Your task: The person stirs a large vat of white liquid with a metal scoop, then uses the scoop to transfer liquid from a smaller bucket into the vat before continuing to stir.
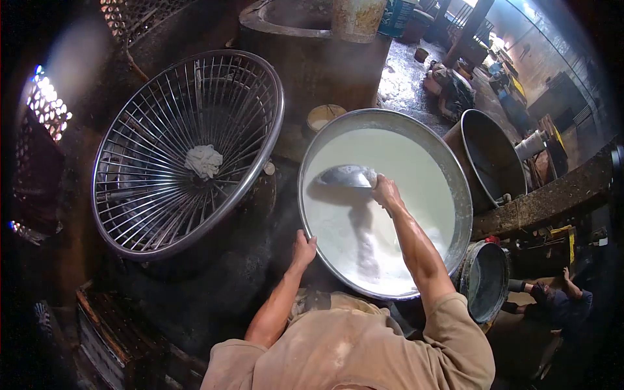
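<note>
A large round metal vat (463, 188) full of white liquid (403, 159) stands in front of my body. My right hand (387, 192) is closed round the handle end of a metal scoop (344, 176), which is over the left part of the liquid and casts a shadow on it. At the vat's lower left rim is my left hand (305, 249), its thumb against the rim and its other fingers partly hidden. Left of the vat, a wide slatted metal basket (276, 130) tilts, with a crumpled white cloth (203, 161) at its centre.
Behind the vat sits a small container of pale liquid (326, 117). To the right are an empty metal drum (491, 159) and a bucket (487, 281). One person (450, 91) is crouched at the back; another person (562, 302) is at the far right.
</note>
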Tool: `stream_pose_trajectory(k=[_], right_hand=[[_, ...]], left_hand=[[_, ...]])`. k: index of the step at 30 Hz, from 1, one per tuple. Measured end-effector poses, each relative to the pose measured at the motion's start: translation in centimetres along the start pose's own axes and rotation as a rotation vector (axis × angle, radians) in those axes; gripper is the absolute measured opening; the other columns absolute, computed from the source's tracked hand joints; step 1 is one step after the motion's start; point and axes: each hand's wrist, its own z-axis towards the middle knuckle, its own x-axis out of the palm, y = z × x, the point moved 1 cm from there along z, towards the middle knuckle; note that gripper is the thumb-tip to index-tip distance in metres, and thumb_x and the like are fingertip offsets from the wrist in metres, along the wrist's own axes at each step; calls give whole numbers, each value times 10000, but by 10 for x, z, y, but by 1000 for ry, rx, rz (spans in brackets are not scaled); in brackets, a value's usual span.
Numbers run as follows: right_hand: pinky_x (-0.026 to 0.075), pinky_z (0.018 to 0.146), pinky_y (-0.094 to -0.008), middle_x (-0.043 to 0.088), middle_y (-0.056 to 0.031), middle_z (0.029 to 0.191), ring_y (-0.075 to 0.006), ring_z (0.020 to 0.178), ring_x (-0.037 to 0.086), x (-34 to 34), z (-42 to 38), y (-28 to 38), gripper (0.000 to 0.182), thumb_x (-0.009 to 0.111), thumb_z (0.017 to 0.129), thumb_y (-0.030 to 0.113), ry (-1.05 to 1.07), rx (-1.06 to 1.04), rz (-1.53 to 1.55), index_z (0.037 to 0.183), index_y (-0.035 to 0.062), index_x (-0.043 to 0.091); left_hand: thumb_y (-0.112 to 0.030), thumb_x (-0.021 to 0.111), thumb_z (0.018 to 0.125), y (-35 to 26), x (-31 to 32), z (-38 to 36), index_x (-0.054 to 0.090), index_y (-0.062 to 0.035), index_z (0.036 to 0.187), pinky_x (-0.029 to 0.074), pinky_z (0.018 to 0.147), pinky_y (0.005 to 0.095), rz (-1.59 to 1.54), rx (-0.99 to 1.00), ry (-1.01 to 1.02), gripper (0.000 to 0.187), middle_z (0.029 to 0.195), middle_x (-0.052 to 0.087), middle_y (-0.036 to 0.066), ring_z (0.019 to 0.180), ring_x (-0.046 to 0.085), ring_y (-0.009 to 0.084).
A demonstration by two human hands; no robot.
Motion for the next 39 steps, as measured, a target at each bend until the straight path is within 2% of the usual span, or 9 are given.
stream_pose_trajectory(k=[12, 13, 18, 20, 29, 31, 34, 38, 39], right_hand=[[481, 751, -455, 625, -205, 908, -385, 896, 586, 52, -61, -110, 240, 645, 666, 130, 125, 209, -36, 864, -3, 614], [519, 562, -397, 626, -199, 696, -316, 602, 634, 56, -71, -123, 243, 595, 649, 98, 47, 82, -102, 860, -23, 597], [514, 630, -418, 628, -211, 735, -341, 673, 635, 62, -115, -167, 237, 548, 699, 140, 69, 141, -131, 861, -27, 593], [486, 747, -455, 621, -220, 887, -394, 865, 591, 61, -131, -185, 267, 597, 677, 141, 122, 269, -84, 906, 6, 590], [475, 719, -439, 623, -232, 828, -354, 833, 610, -22, -212, -213, 236, 562, 652, 91, 218, 373, 10, 854, -29, 585], [477, 484, -378, 614, -183, 676, -270, 543, 612, -31, -220, -240, 288, 551, 626, 69, 31, 11, -137, 900, -7, 596], [458, 740, -424, 616, -232, 874, -371, 851, 602, -83, -235, -225, 305, 564, 647, 66, 145, 269, 60, 943, 1, 599], [462, 739, -386, 619, -234, 878, -345, 823, 615, -130, -238, -225, 345, 570, 645, 68, 129, 257, 93, 982, 2, 598], [440, 591, -343, 603, -149, 786, -245, 668, 574, -140, -235, -231, 382, 558, 627, 37, 60, 149, 183, 1007, 11, 588]], left_hand=[[-228, 586, 813, 1, 1, 3, 397, 32, 1085, 411, 816, 468, 61, 1, -5, 421, 994, 558, 288, 944, 535, 444], [-224, 585, 813, 5, 4, 4, 399, 34, 1096, 411, 820, 466, 62, 11, -22, 425, 1004, 555, 289, 953, 534, 440], [-181, 571, 810, 8, 8, 6, 405, 48, 1143, 414, 853, 425, -21, -40, -43, 437, 1057, 546, 279, 1010, 531, 401], [-164, 565, 808, 6, 8, 7, 400, 53, 1169, 409, 869, 406, -22, -65, -31, 453, 1079, 541, 273, 1029, 529, 381], [-117, 538, 813, 1, 10, 2, 409, 62, 1182, 401, 881, 378, -57, -64, -143, 430, 1108, 530, 258, 1045, 525, 353], [-119, 530, 814, -3, 10, 0, 402, 75, 1188, 393, 895, 372, -67, -66, -168, 440, 1119, 523, 264, 1055, 519, 354], [-120, 526, 813, -14, 9, -5, 401, 85, 1188, 391, 903, 374, 23, -92, -204, 445, 1125, 520, 270, 1062, 516, 354], [-180, 530, 823, -24, 5, -11, 375, 32, 1248, 373, 941, 390, 34, -121, -165, 500, 1193, 491, 245, 1117, 476, 354], [-180, 530, 823, -22, 5, -11, 375, 32, 1248, 373, 941, 390, 35, -122, -167, 500, 1193, 491, 245, 1117, 476, 354]])
